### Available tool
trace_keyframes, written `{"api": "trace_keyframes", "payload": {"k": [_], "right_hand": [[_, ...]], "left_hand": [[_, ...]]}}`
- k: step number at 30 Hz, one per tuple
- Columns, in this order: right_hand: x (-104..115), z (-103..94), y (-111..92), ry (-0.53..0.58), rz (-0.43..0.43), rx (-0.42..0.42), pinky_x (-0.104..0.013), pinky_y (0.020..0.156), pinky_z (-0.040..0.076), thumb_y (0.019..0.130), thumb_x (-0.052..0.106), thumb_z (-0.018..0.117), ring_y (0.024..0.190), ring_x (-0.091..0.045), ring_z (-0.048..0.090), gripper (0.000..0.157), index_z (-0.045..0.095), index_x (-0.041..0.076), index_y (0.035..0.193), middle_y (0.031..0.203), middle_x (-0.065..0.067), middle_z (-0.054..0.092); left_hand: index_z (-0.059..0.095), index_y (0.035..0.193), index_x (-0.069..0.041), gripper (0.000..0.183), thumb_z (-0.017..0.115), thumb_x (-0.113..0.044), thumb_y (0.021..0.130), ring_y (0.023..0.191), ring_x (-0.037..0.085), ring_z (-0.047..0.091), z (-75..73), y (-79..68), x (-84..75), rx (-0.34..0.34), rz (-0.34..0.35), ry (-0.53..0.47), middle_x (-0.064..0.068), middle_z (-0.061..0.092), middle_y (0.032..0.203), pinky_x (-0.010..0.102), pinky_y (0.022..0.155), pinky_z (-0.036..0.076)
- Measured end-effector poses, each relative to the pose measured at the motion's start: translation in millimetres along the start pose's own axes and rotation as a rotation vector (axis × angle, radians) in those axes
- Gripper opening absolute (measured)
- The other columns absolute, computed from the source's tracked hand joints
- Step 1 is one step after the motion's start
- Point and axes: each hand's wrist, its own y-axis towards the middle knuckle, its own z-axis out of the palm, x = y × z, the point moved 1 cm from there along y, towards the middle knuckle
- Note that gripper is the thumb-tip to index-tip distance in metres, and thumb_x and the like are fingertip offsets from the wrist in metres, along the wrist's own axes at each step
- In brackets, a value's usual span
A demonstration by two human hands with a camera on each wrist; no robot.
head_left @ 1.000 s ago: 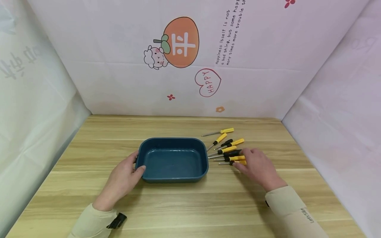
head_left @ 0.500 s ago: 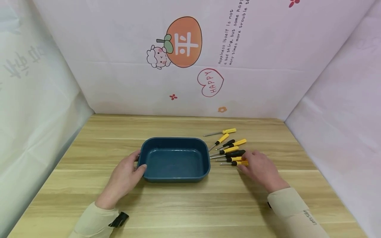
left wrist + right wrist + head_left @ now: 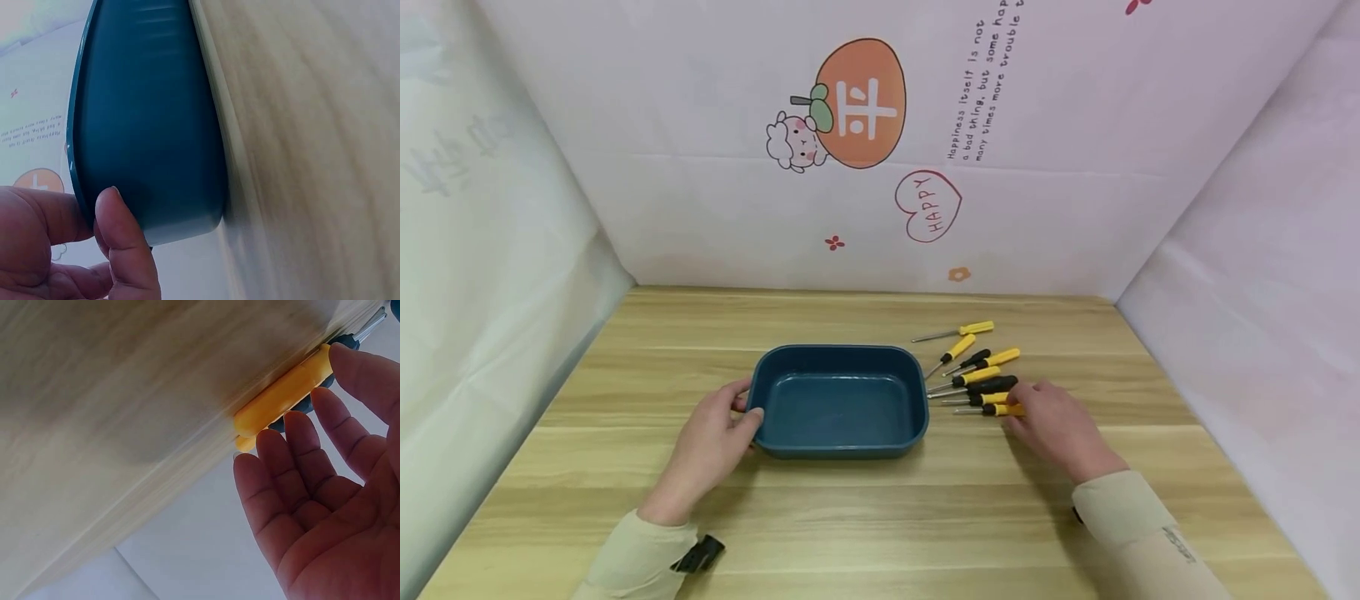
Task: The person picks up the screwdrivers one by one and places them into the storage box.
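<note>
A dark blue rectangular plastic bin (image 3: 838, 452) stands mid-table with nothing inside. My left hand (image 3: 711, 446) holds its left end, thumb at the front-left corner; in the left wrist view, fingers grip around the bin's wall (image 3: 150, 125). Right of the bin lie several screwdrivers with yellow or black handles, their shafts mostly pointing left. My right hand (image 3: 1056, 425) is at the handle ends of the front ones. Its relaxed fingers lie alongside the nearest yellow-handled screwdriver (image 3: 284, 394), thumb tip at the black collar, without closing round it.
Farthest back is an all-yellow-handled screwdriver (image 3: 976, 328). A small black screwdriver (image 3: 976, 358) and a larger black-handled one (image 3: 992, 385) lie among the yellow ones. White printed sheets (image 3: 722, 225) wall the wooden table (image 3: 850, 525) at the back and sides.
My right hand has drawn slightly back right along the front screwdrivers, uncovering more of their handles. The left hand stays on the bin, its thumb shifted slightly outward.
</note>
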Motion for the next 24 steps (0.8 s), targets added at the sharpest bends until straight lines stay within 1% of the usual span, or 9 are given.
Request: {"api": "trace_keyframes", "payload": {"k": [3, 7, 18, 24], "right_hand": [[2.1, -0.2, 3.2, 0.005, -0.008, 0.000, -0.055, 0.081, 0.059, 0.093, 0.026, 0.079, 0.093, -0.033, 0.067, 0.031, 0.070, 0.004, 0.112, 0.102, -0.013, 0.070], [4.0, -0.7, 5.4, 0.000, -0.002, 0.008, -0.054, 0.080, 0.060, 0.093, 0.025, 0.078, 0.093, -0.032, 0.067, 0.031, 0.071, 0.004, 0.113, 0.102, -0.013, 0.069], [1.3, 0.2, 3.8, -0.021, 0.018, 0.029, -0.056, 0.084, 0.059, 0.093, 0.023, 0.078, 0.097, -0.035, 0.067, 0.031, 0.072, 0.003, 0.116, 0.106, -0.016, 0.070], [-0.2, 0.8, 2.3, -0.021, 0.018, 0.021, -0.054, 0.082, 0.060, 0.092, 0.019, 0.080, 0.093, -0.032, 0.066, 0.028, 0.072, 0.004, 0.113, 0.103, -0.015, 0.069]], "left_hand": [[0.044, 0.152, 0.006, 0.053, 0.056, -0.015, 0.105, 0.067, 0.018, 0.071, -2.0, -1.0, 2.4, -0.011, -0.011, -0.016, 0.023, 0.060, 0.120, 0.026, 0.060, 0.062], [0.043, 0.152, 0.006, 0.052, 0.054, -0.014, 0.106, 0.064, 0.017, 0.070, -3.0, -1.0, 4.5, -0.013, -0.013, -0.024, 0.022, 0.058, 0.119, 0.028, 0.060, 0.063], [0.044, 0.152, 0.007, 0.051, 0.054, -0.013, 0.105, 0.064, 0.017, 0.068, 0.3, 0.3, 4.2, -0.001, -0.033, -0.049, 0.021, 0.056, 0.117, 0.029, 0.059, 0.063], [0.045, 0.151, 0.007, 0.051, 0.055, -0.014, 0.105, 0.063, 0.017, 0.068, 2.3, 1.7, 4.9, -0.001, -0.036, -0.052, 0.021, 0.057, 0.116, 0.030, 0.059, 0.063]]}}
